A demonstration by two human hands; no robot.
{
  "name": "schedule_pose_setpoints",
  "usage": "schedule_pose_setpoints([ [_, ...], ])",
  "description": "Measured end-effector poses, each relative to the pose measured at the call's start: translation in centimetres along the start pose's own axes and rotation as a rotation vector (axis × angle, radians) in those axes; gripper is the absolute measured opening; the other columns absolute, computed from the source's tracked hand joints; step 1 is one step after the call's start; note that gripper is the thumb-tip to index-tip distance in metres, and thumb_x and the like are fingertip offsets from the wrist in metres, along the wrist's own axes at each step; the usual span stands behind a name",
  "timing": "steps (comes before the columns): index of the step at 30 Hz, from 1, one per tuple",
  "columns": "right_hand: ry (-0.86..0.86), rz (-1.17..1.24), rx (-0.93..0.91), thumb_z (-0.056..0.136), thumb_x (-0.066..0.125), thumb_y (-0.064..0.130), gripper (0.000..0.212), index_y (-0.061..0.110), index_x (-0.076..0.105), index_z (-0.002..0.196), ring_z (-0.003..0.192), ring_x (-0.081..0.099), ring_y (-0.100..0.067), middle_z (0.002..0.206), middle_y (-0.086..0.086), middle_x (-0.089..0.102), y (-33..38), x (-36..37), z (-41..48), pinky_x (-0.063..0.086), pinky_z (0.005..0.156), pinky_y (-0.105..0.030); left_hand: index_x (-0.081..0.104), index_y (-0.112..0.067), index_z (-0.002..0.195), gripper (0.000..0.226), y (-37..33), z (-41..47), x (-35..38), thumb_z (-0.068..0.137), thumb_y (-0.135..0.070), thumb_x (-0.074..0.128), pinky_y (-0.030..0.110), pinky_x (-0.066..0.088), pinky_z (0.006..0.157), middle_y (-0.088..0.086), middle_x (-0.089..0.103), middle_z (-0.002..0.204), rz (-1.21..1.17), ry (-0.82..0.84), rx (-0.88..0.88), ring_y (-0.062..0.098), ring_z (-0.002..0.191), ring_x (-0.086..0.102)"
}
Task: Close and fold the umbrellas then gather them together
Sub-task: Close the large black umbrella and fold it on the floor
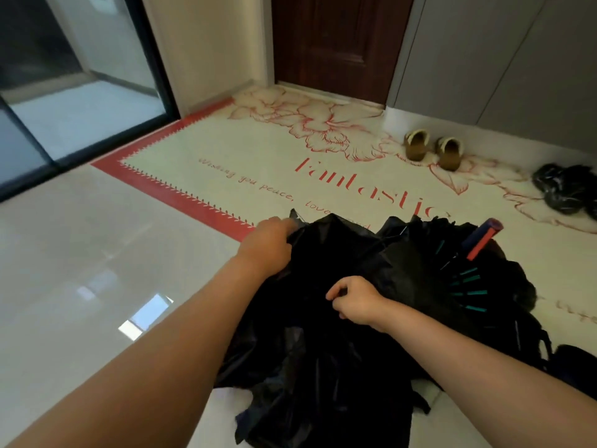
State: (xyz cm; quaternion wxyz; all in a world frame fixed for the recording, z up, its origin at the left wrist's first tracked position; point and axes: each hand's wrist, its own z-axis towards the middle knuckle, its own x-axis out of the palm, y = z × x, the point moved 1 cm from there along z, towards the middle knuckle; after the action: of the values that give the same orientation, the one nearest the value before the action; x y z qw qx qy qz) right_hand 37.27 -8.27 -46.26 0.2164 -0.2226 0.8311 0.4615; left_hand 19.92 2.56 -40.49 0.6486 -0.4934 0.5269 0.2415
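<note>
A black umbrella point(323, 350) lies collapsed and crumpled on the floor in front of me, its fabric spread loosely. My left hand point(268, 244) grips the far edge of its canopy near a rib tip. My right hand point(355, 303) pinches the black fabric near the middle. Just to the right lies a second dark umbrella point(452, 273) with teal rib pieces and a red and dark blue handle point(483, 239) pointing away from me. How many umbrellas are in the pile is hard to tell.
A cream doormat point(258, 150) with red border, flowers and lettering lies ahead, before a dark wooden door point(339, 43). A pair of tan slippers point(433, 148) and black shoes point(565, 189) sit at the right. A glass sliding door point(64, 92) is at the left; glossy tiles point(97, 270) lie below it.
</note>
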Motion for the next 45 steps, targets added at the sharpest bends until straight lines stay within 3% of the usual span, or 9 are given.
schedule_pose_setpoints([
  [4, -0.106, 0.018, -0.137, 0.087, 0.065, 0.001, 0.023, 0.024, 0.068, 0.085, 0.06, 0.06, -0.008, 0.08, 0.004, 0.065, 1.2, -1.9, -5.1, 0.044, 0.051, -0.014, 0.011, -0.024, 0.157, 0.088, -1.9, -4.5, -3.8, 0.088, -0.024, 0.066, 0.051, 0.034, 0.113, 0.015, 0.018, 0.159, 0.004, -0.03, -0.036, 0.037, 0.143, 0.024],
  [8, -0.2, -0.046, -0.315, 0.089, 0.069, 0.005, 0.022, 0.027, 0.067, 0.086, 0.129, 0.049, -0.01, 0.135, 0.005, 0.053, 1.9, -2.1, -10.2, 0.032, 0.103, -0.01, -0.015, -0.047, 0.151, 0.111, -3.1, -8.6, -6.6, 0.084, -0.041, 0.072, 0.056, 0.028, 0.115, 0.007, -0.014, 0.165, -0.178, -0.172, -0.091, 0.038, 0.15, 0.008],
  [11, -0.253, -0.081, -0.413, 0.092, 0.067, 0.006, 0.018, 0.024, 0.067, 0.089, 0.145, 0.034, -0.01, 0.152, 0.004, 0.042, 2.5, -1.9, -13.0, 0.021, 0.111, -0.011, -0.002, -0.054, 0.15, 0.095, -3.8, -10.5, -7.6, 0.086, -0.046, 0.068, 0.047, 0.039, 0.109, 0.006, 0.013, 0.164, -0.348, -0.173, -0.032, 0.031, 0.144, 0.033],
  [15, -0.265, -0.162, -0.444, 0.094, 0.065, 0.006, 0.01, 0.016, 0.065, 0.093, 0.146, 0.033, -0.012, 0.151, 0.005, 0.041, 1.0, -0.4, -14.3, 0.018, 0.098, 0.005, 0.044, -0.031, 0.139, 0.055, -3.8, -12.2, -6.9, 0.089, -0.021, 0.065, 0.028, 0.049, 0.083, 0.001, 0.067, 0.115, -0.302, -0.1, 0.053, 0.025, 0.11, 0.064],
  [20, -0.111, -0.408, -0.341, 0.096, 0.065, 0.015, 0.008, 0.02, 0.06, 0.1, 0.138, 0.043, -0.024, 0.149, -0.001, 0.038, -2.6, 2.6, -13.0, 0.038, 0.109, -0.026, 0.056, -0.015, 0.13, 0.049, -1.8, -13.4, -4.1, 0.084, -0.023, 0.071, 0.029, 0.047, 0.088, 0.008, 0.064, 0.124, -0.062, 0.194, -0.031, 0.027, 0.113, 0.06],
  [27, 0.185, -0.62, -0.184, 0.09, 0.07, 0.04, 0.041, 0.023, 0.063, 0.126, 0.122, 0.056, -0.021, 0.135, 0.003, 0.054, -4.9, 2.9, -11.7, 0.047, 0.104, -0.034, 0.063, -0.011, 0.125, 0.041, -0.7, -13.6, -0.7, 0.087, -0.025, 0.067, 0.032, 0.049, 0.091, 0.008, 0.066, 0.12, 0.061, 0.368, -0.028, 0.026, 0.109, 0.061],
  [32, -0.351, -0.632, -0.522, 0.082, 0.048, 0.024, 0.022, 0.021, 0.07, 0.084, 0.087, 0.065, -0.024, 0.09, 0.002, 0.071, -1.5, 0.1, -10.6, 0.048, 0.086, -0.033, 0.06, -0.018, 0.131, 0.044, -1.2, -13.9, 3.3, 0.089, -0.028, 0.062, 0.034, 0.05, 0.095, 0.005, 0.064, 0.125, 0.116, 0.555, 0.017, 0.024, 0.112, 0.06],
  [39, -0.06, -0.455, -0.291, 0.093, 0.049, 0.024, 0.057, 0.039, 0.044, 0.148, 0.146, 0.033, -0.023, 0.159, 0.005, 0.037, -3.3, 1.9, -5.4, 0.026, 0.119, -0.051, 0.073, -0.011, 0.108, 0.031, -0.7, -13.5, 5.9, 0.094, -0.033, 0.056, 0.032, 0.052, 0.08, 0.0, 0.067, 0.088, 0.016, 0.668, -0.173, 0.018, 0.085, 0.06],
  [45, 0.153, -0.607, -0.142, 0.091, 0.059, 0.051, 0.064, 0.038, 0.039, 0.151, 0.149, 0.029, -0.024, 0.163, 0.003, 0.028, -9.0, 6.9, -5.5, 0.027, 0.115, -0.052, 0.057, -0.025, 0.115, 0.048, 3.5, -16.3, 10.1, 0.074, -0.045, 0.072, 0.033, 0.042, 0.088, -0.003, 0.046, 0.122, 0.293, 0.283, 0.091, 0.022, 0.115, 0.043],
])
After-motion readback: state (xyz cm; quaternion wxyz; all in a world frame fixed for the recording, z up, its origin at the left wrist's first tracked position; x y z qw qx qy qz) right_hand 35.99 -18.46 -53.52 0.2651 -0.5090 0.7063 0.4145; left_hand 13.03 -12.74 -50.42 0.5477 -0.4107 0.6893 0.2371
